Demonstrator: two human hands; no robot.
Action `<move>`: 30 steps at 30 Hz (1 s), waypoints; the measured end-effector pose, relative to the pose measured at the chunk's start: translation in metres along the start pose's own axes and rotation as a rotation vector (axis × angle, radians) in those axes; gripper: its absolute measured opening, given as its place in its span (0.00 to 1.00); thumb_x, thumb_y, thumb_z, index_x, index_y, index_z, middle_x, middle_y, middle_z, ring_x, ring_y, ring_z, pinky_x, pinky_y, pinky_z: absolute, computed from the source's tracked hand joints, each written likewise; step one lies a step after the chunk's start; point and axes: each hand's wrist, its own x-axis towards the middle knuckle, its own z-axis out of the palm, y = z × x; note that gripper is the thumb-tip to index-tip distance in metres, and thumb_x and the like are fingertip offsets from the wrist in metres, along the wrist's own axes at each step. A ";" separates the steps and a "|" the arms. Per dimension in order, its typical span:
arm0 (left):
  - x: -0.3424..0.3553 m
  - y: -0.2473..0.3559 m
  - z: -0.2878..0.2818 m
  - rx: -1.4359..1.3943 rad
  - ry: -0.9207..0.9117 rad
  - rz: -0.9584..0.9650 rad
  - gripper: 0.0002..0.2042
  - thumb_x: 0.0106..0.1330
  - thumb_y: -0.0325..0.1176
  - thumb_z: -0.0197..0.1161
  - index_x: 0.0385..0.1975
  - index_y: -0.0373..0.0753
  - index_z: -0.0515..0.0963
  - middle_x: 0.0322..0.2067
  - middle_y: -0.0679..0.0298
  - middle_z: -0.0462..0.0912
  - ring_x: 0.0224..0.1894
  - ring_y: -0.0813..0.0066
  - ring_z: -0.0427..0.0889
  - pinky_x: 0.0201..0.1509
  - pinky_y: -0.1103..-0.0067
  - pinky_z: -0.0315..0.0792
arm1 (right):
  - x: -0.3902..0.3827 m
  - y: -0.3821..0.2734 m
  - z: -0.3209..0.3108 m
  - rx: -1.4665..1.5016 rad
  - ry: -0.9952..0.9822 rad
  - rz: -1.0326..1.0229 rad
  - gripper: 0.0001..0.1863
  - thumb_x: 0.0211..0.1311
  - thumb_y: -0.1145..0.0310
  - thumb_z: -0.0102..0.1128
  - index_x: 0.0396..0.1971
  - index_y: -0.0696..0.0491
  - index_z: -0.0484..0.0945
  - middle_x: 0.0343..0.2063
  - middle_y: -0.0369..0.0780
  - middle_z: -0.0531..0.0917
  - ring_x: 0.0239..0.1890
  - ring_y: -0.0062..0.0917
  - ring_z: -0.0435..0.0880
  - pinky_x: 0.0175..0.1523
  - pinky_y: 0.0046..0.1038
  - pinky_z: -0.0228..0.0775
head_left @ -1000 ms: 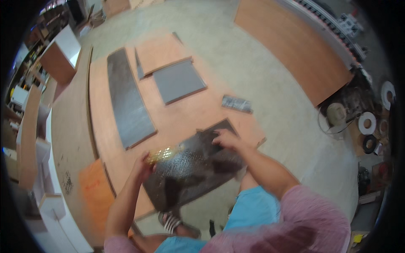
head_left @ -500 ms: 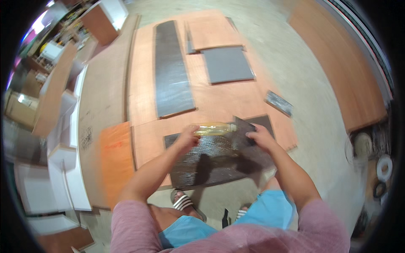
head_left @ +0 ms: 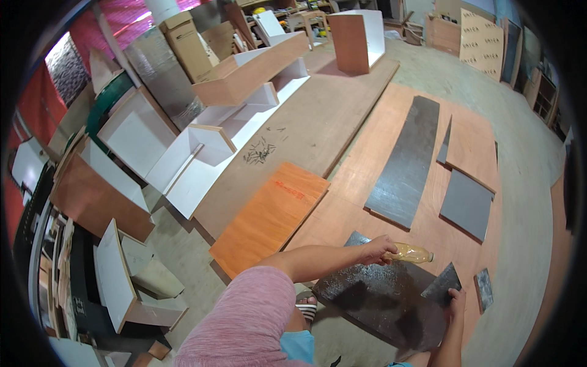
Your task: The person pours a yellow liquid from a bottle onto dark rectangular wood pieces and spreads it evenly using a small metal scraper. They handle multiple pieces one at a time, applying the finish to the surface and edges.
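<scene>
My left hand [head_left: 379, 249] is wrapped round a clear plastic bottle [head_left: 413, 252] of yellowish stuff, lying sideways with its neck to the right. Between the fingers and thumb of my right hand [head_left: 456, 300] is a thin dark flat piece [head_left: 441, 285], held tilted. Both are above a dark panel [head_left: 373, 292], whose top has glossy, wet-looking streaks on its left part. The panel lies on a large light wooden sheet [head_left: 342, 218] on the floor. A small dark offcut [head_left: 483, 290] rests just right of my right hand.
Farther out on the sheet lie a long dark board [head_left: 406, 165] and a grey square panel [head_left: 467, 203]. An orange board [head_left: 272, 220] is at left, beside a brown sheet bearing a heap of small dark pieces [head_left: 260, 151]. White cabinet parts [head_left: 202, 156] stand beyond.
The view has swung left, so the panels and my hands appear farther right and more cabinet parts show. My hands keep hold of the bottle and the flat piece.
</scene>
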 end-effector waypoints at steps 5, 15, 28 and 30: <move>-0.021 0.014 -0.022 -0.180 -0.225 -0.144 0.20 0.71 0.56 0.50 0.48 0.48 0.75 0.30 0.63 0.81 0.25 0.75 0.75 0.32 0.76 0.68 | 0.029 0.016 -0.002 0.159 0.134 0.119 0.09 0.53 0.70 0.55 0.36 0.48 0.74 0.30 0.35 0.79 0.33 0.30 0.80 0.40 0.43 0.76; -0.118 0.088 0.014 -0.156 -0.549 0.210 0.31 0.61 0.30 0.70 0.63 0.48 0.64 0.53 0.61 0.77 0.44 0.66 0.84 0.49 0.68 0.79 | 0.064 0.040 0.000 0.168 -0.002 0.170 0.08 0.55 0.69 0.53 0.36 0.48 0.75 0.32 0.35 0.80 0.35 0.32 0.81 0.43 0.44 0.75; -0.146 0.113 -0.043 -0.203 -0.115 0.378 0.23 0.67 0.37 0.66 0.60 0.50 0.67 0.55 0.59 0.78 0.56 0.59 0.80 0.53 0.54 0.78 | 0.050 0.030 -0.014 0.014 0.094 -0.038 0.07 0.53 0.72 0.53 0.34 0.50 0.74 0.28 0.36 0.76 0.31 0.31 0.78 0.39 0.43 0.71; -0.152 0.116 -0.044 -0.187 -0.014 0.382 0.23 0.67 0.39 0.66 0.60 0.51 0.66 0.54 0.60 0.78 0.56 0.59 0.80 0.54 0.54 0.77 | 0.048 0.026 -0.011 0.065 0.095 -0.021 0.06 0.55 0.72 0.54 0.34 0.51 0.74 0.28 0.36 0.77 0.30 0.31 0.79 0.38 0.41 0.72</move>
